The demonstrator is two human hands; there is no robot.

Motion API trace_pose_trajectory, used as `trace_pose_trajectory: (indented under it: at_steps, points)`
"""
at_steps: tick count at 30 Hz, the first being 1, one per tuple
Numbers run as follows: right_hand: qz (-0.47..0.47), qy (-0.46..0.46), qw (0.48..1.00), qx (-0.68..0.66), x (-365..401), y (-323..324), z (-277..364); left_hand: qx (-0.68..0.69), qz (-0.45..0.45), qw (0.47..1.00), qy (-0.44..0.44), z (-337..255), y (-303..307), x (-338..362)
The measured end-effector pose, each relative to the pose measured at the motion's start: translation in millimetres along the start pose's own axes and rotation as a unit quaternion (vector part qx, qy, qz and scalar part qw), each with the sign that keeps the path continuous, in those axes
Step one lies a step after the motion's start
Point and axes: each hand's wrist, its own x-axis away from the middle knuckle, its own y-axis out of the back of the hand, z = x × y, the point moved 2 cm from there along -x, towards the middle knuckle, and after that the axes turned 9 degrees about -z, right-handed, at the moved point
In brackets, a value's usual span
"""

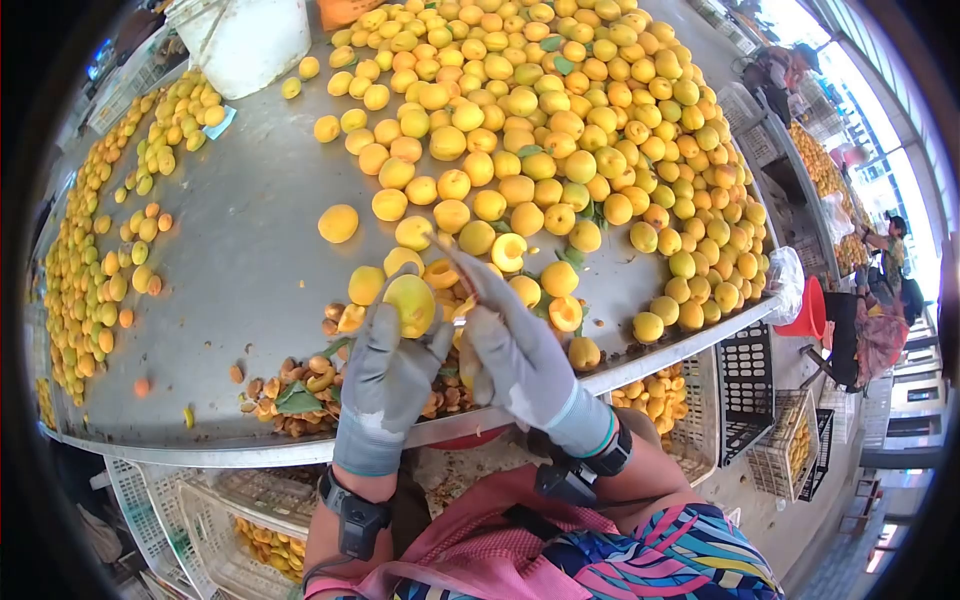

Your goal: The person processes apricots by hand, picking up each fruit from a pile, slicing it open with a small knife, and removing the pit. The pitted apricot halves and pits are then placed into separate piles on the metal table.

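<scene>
Both my hands wear grey gloves and meet over the front edge of a metal table (260,200). Pinched in the fingers of my left hand (385,370) is a yellow-green apricot (410,305). Just to its right, my right hand (515,350) is closed around a small tool (460,315) with a metal band; its tip is hard to make out. Beyond the hands lies a cut apricot half (508,252), cut face up, and another half (565,313) sits to the right. Brown pits (310,395) and green leaves are heaped beside my left hand.
A large pile of whole apricots (560,130) covers the back and right, with more (95,290) at the left. A white bucket (245,45) stands at the back left. Crates (745,385) hold fruit below the edge, near a red bucket (802,310). Other people (780,75) are at far right.
</scene>
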Motion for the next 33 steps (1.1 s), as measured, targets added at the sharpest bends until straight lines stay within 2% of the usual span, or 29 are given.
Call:
trace_pose_trajectory:
  at_steps: [2, 6, 12, 15, 17, 18, 20, 24, 26, 29, 30, 33]
  points:
    - [0.040, -0.017, 0.998, 0.055, 2.8, -2.5, -7.6, 0.024, 0.007, 0.999, 0.020, 3.9, 0.5, -0.8]
    - [0.034, 0.014, 0.996, 0.084, 6.4, -10.1, -14.1, -0.016, 0.039, 0.999, 0.025, 3.9, -2.9, -1.3]
    - [0.024, 0.029, 0.994, 0.102, 6.8, -15.8, -20.9, -0.024, 0.000, 1.000, -0.005, 10.8, -9.5, -1.7]
    - [0.018, 0.035, 0.994, 0.101, 6.7, -18.4, -23.6, -0.014, 0.003, 1.000, 0.025, 12.1, -3.8, -2.3]
    - [0.017, 0.037, 0.994, 0.099, 6.0, -17.8, -23.5, 0.033, 0.066, 0.994, 0.077, 10.1, -1.4, -2.3]
    - [0.017, 0.038, 0.993, 0.110, 5.3, -17.0, -23.0, 0.034, 0.066, 0.994, 0.077, 10.9, -2.9, -1.8]
    - [0.016, 0.038, 0.992, 0.122, 4.9, -16.2, -22.0, -0.014, 0.029, 0.999, 0.038, 11.6, -5.9, -0.8]
    - [0.014, 0.026, 0.997, 0.076, 5.9, -16.2, -16.1, -0.036, -0.008, 0.999, 0.021, 10.6, -3.9, -0.6]
    - [0.005, 0.031, 0.997, 0.075, 7.6, -14.2, -8.3, 0.016, 0.051, 0.996, 0.078, 8.6, -6.7, 1.3]
    - [-0.019, -0.052, 0.997, 0.047, 8.0, -9.4, -3.1, 0.013, 0.034, 0.999, 0.040, 12.2, -9.2, 0.6]
    - [-0.035, -0.011, 0.998, 0.044, 6.2, -8.4, -5.5, 0.013, 0.034, 0.999, 0.041, 13.9, -10.2, 1.2]
    - [-0.052, 0.032, 0.997, 0.047, 4.0, -6.9, -11.2, 0.001, 0.042, 0.999, 0.017, 17.5, -12.2, 2.7]
